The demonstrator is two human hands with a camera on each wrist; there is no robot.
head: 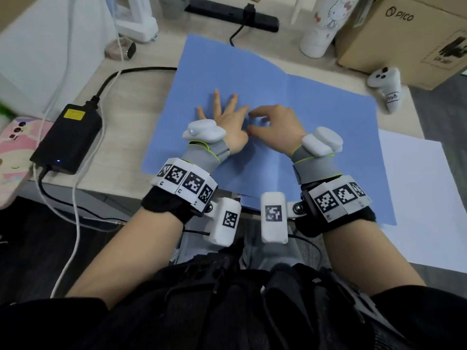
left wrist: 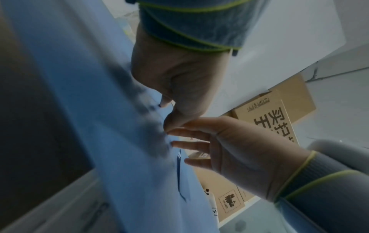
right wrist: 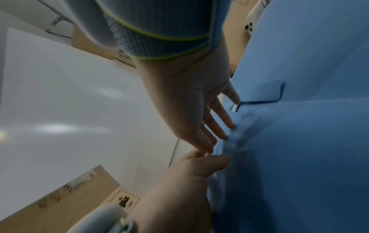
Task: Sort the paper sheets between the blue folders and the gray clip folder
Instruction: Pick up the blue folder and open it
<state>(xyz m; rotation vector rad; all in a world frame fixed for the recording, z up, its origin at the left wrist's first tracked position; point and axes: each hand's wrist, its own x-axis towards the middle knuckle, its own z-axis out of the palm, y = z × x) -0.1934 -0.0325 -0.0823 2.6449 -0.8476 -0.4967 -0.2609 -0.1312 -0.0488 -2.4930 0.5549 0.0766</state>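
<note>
An open blue folder (head: pixel 252 79) lies flat on the tabletop (head: pixel 131 97), its near edge over the front. The left hand (head: pixel 227 120) has its fingers spread and straight, pressing the folder's middle. The right hand (head: pixel 275 125) is curled, thumb and forefinger pinching at a small flap or strip on the folder's inner face; what exactly it grips is too blurred to tell. To do this well, I judge the left hand should hold firm while the right lifts gently, so the folder neither slides nor tears. White paper sheets (head: pixel 414 198) lie just right of the folder. Around stand a cardboard box (head: pixel 404 34), a white controller (head: pixel 384 84), a bottle (head: pixel 323 24) and a black power brick (head: pixel 68 137). No gray clip folder shows.
</note>
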